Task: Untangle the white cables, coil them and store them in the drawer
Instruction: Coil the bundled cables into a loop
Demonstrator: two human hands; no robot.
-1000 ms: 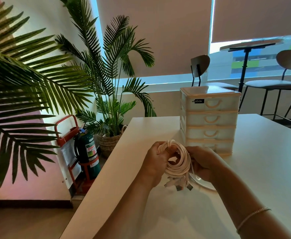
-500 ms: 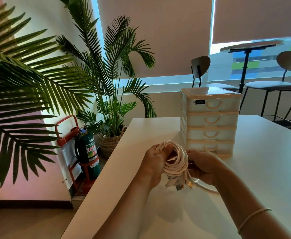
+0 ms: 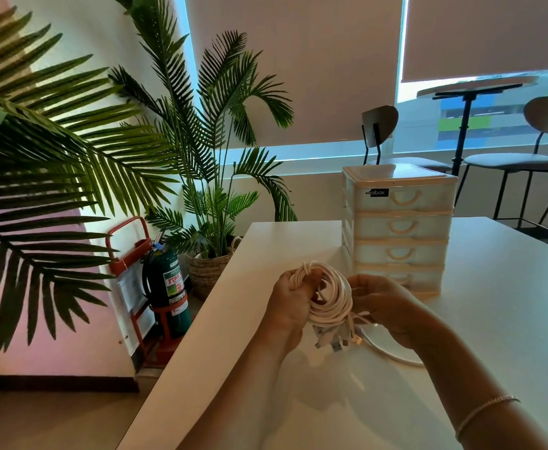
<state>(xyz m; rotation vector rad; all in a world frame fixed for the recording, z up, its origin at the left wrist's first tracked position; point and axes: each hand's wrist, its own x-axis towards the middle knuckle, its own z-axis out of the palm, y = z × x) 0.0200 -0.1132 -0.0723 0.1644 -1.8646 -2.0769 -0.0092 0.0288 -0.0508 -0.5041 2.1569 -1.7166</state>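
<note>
A coil of white cables (image 3: 329, 297) hangs between my hands above the white table (image 3: 477, 319). My left hand (image 3: 290, 302) grips the coil's left side, fingers curled through the loops. On the coil's right side my right hand (image 3: 384, 303) pinches a strand. Several plug ends (image 3: 337, 342) dangle below the coil. One loose cable strand (image 3: 392, 355) trails on the table under my right hand. A small plastic drawer unit (image 3: 399, 227) with its drawers closed stands just behind my hands.
Palm plants (image 3: 214, 164) in a woven basket and a fire extinguisher (image 3: 167, 287) on a red stand sit on the floor off the table's left edge. Chairs (image 3: 379, 131) and a round high table (image 3: 474, 89) stand behind, by the window.
The coil and both hands have stayed in nearly the same place; the hands have shifted slightly and the plug ends now hang a little lower and further right.
</note>
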